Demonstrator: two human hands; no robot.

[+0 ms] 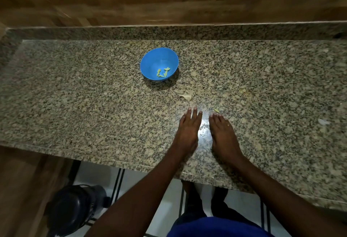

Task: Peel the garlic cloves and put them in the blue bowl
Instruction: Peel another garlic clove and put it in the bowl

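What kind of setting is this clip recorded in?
Most likely a home kitchen: a speckled granite countertop against a wood-look wall, with a blue bowl holding peeled garlic cloves and loose garlic skin on the counter.

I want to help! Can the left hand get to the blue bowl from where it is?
Probably yes. The left hand lies flat and holds nothing, and only bare counter lies between it and the blue bowl, which sits ahead and to its left. A forward stretch looks enough.
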